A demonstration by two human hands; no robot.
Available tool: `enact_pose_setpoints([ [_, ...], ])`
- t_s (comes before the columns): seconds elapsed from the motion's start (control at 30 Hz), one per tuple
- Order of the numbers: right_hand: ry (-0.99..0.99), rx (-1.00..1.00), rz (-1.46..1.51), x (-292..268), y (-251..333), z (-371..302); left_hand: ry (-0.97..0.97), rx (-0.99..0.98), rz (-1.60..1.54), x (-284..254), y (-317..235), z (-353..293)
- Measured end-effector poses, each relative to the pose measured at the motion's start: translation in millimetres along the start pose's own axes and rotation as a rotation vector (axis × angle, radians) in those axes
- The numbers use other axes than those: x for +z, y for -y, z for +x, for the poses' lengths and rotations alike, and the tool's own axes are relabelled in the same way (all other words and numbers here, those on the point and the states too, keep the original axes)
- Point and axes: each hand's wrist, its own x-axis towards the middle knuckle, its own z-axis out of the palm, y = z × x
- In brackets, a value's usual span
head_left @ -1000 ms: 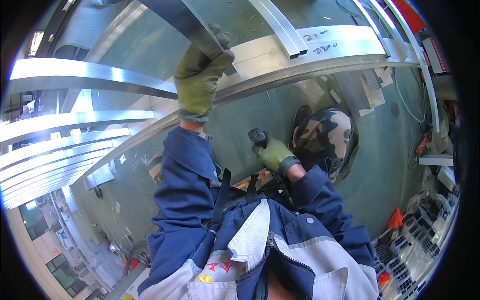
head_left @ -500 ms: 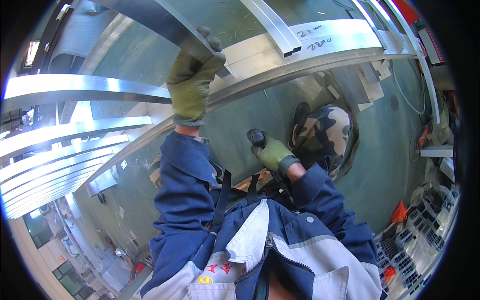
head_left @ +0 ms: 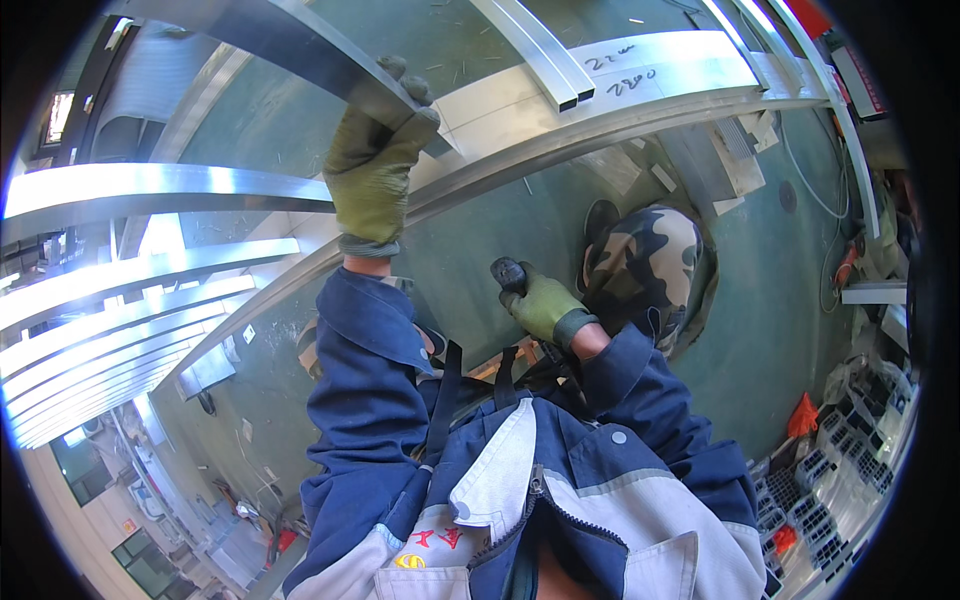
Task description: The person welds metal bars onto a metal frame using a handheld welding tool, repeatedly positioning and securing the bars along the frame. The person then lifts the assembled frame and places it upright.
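At upper centre, my left hand (head_left: 370, 185), in an olive-green work glove, is closed around the near end of a broad grey metal bar (head_left: 300, 45). That end lies over a long silver metal beam (head_left: 490, 115) crossing the view. Lower and to the right, my gloved right hand (head_left: 548, 308) grips a black hand tool (head_left: 508, 272) with a rounded end. The glove and sleeve hide the rest of the tool, so its kind is unclear. The tool is apart from the beam, above the green floor.
Several parallel silver bars (head_left: 150, 265) run off to the left. Two square tubes (head_left: 535, 50) lie across the beam. A camouflage-clad leg (head_left: 645, 260) is right of my right hand. Black plastic crates (head_left: 810, 510) and an orange-red item (head_left: 803, 415) stand at lower right.
The whole view has shifted very slightly. Both hands keep their grips, and nothing has plainly moved between the two frames.
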Motion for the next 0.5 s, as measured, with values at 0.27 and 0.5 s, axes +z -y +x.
enact_pose_setpoints([
  [0.27, 0.004, -0.006, 0.016, 0.9, -2.6, 1.7, 0.02, 0.02, 0.024, -1.0, 2.1, 0.1],
  [0.5, 0.005, -0.007, 0.027, 1.1, -3.1, 1.8, 0.013, 0.033, 0.038, -0.8, 3.0, 0.7],
])
